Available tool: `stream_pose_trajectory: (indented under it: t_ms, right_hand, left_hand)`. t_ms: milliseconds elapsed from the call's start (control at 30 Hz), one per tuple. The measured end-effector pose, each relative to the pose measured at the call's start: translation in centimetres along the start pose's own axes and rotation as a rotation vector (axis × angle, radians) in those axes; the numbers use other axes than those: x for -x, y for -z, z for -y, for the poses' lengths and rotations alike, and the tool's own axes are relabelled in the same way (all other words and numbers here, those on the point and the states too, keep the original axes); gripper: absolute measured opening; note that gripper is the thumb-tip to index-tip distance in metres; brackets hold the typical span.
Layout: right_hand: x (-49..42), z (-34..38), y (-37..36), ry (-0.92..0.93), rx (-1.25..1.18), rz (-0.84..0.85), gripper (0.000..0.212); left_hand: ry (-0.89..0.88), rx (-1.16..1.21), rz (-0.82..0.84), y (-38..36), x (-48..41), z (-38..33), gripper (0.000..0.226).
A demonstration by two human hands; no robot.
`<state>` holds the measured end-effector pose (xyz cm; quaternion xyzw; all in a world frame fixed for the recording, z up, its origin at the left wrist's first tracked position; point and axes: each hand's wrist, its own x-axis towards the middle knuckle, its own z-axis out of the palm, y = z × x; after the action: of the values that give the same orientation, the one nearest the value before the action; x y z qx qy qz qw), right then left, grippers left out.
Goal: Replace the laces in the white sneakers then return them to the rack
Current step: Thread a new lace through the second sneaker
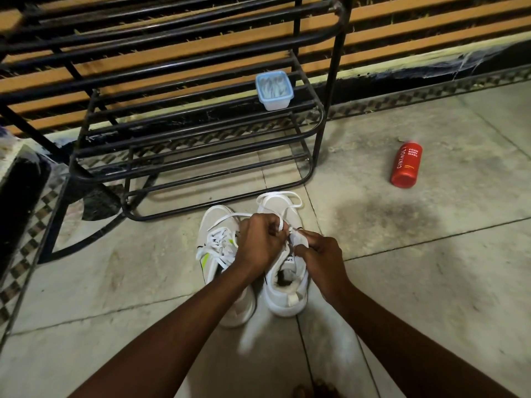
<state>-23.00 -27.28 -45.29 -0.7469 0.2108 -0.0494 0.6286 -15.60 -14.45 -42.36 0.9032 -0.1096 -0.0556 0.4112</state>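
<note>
Lace [287, 194] was pinched in left grip [258, 242], sneaker tongue [298, 240] in right grip [321, 262] at 3 o'clock. Lace was judged limp, light; hold near tip.

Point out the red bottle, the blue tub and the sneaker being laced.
red bottle [405, 165]: head view, middle of its body.
blue tub [275, 103]: head view, its front wall.
sneaker being laced [287, 298]: head view, its heel.
</note>
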Motion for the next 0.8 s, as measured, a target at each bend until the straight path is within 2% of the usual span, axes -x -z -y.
stream_pose_trajectory:
  t_ms: [100,233,333,433,567,800]
  right_hand:
    - [0.0,0.0,0.1,-0.017,0.000,0.008,0.033]
    - [-0.1,-0.1,0.0,-0.020,-0.017,0.021,0.036]
    - [-0.2,-0.4,-0.1,-0.017,-0.039,0.011,0.036]
    - [-0.4,-1.0,0.2,-0.099,-0.223,0.019,0.035]
    - [-0.4,-1.2,0.3,-0.148,-0.465,0.048,0.038]
    - [-0.4,-1.4,0.3,-0.141,-0.597,0.083,0.039]
  left_hand:
    - [0.000,-0.023,-0.003,-0.1,0.0,0.1,0.029]
    - [0.073,0.084,-0.012,-0.2,-0.1,0.4,0.022]
    - [0.036,0.003,-0.003,-0.3,-0.1,0.3,0.021]
    - [-0.014,-0.058,0.007,-0.3,-0.1,0.4,0.024]
    - [0.019,-0.023,-0.019,-0.5,0.0,0.7,0.021]
    - [0.120,0.128,-0.039,-0.7,-0.1,0.9,0.019]
